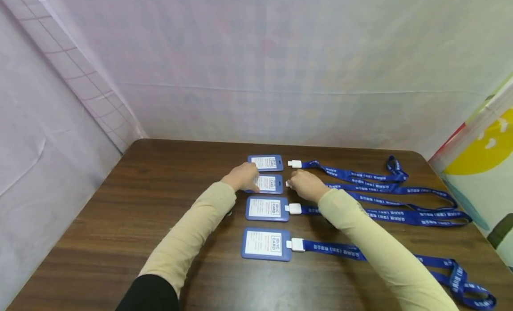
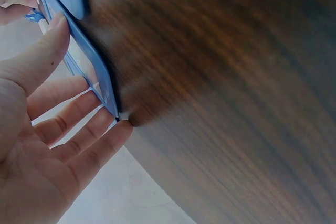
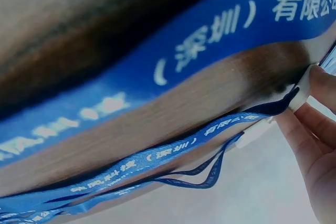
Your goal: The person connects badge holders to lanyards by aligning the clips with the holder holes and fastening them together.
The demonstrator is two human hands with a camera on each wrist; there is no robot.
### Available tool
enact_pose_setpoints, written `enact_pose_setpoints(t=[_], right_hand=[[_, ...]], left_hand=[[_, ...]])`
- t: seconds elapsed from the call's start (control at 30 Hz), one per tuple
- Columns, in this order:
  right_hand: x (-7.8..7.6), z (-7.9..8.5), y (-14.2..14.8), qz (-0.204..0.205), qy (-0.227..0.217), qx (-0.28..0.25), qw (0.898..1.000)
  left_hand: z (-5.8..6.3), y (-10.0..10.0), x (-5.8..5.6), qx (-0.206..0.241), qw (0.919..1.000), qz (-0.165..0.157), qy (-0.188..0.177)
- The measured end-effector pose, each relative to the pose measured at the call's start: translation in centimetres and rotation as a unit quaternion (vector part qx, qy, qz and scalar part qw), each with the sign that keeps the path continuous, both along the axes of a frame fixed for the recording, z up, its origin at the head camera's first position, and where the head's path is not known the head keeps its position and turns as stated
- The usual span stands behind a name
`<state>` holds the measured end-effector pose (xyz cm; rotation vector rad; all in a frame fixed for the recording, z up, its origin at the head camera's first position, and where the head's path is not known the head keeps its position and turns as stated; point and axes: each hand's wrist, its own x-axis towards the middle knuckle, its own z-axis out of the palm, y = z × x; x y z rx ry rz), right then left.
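Several blue ID card holders lie in a column on a dark wooden table [image 1: 172, 182]. My left hand [image 1: 242, 176] holds the second card holder [image 1: 269, 184] from the back by its left part. In the left wrist view, the thumb lies along one edge of this holder [image 2: 107, 85] and the fingers along the opposite edge. My right hand [image 1: 306, 185] pinches the white clip [image 3: 302, 95] of a blue lanyard [image 1: 425, 191], just right of that holder. Fingers partly cover the clip, and I cannot tell whether it is joined to the holder.
Behind, the backmost card holder [image 1: 265, 162] lies apart from its lanyard's white clip [image 1: 295, 164]. Nearer, the third holder [image 1: 267, 208] and the nearest one [image 1: 266, 244] have clips attached. Their lanyards stretch right. A pale curtain [image 1: 264, 79] hangs behind the table.
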<state>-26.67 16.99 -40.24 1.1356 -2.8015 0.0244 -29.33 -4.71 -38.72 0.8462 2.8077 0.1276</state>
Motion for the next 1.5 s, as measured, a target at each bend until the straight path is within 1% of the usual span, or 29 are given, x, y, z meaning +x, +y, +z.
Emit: enact_pose_setpoints(t=[0.2,0.4,0.7,0.83,0.97,1.2,1.3,1.4,1.5], right_hand=[[-0.1,-0.1,-0.1,0.003,0.004,0.013,1.000],[-0.1,-0.2,-0.3,0.003,0.007,-0.001,1.000],[0.0,-0.1,-0.6,-0.017,-0.005,-0.011,1.000],[0.2,-0.1,-0.7,-0.030,-0.014,-0.006,0.999],[0.2,-0.2,-0.8,-0.032,-0.015,0.001,0.999],[0.1,-0.1,-1.0,-0.030,-0.023,0.009,0.999],[0.0,-0.2,-1.0,-0.020,-0.015,0.016,1.000],[-0.2,-0.4,-1.1,-0.013,-0.009,0.010,1.000],[-0.4,-0.5,-1.2,-0.014,-0.012,0.004,1.000]], left_hand=[[0.2,-0.1,0.1,0.007,1.0000,-0.004,0.000],[0.2,-0.1,0.1,0.005,1.0000,-0.005,-0.001],[0.1,-0.2,0.0,0.005,1.0000,-0.008,0.003],[0.0,-0.2,0.0,0.008,0.9999,-0.009,0.003],[0.0,-0.2,-0.1,0.011,0.9999,-0.012,0.002],[0.1,-0.1,-0.1,0.008,0.9996,-0.024,0.007],[0.2,-0.1,-0.1,0.008,0.9993,-0.034,0.012],[0.2,-0.2,-0.2,0.010,0.9988,-0.044,0.017],[0.2,-0.2,-0.3,0.012,0.9986,-0.048,0.017]])
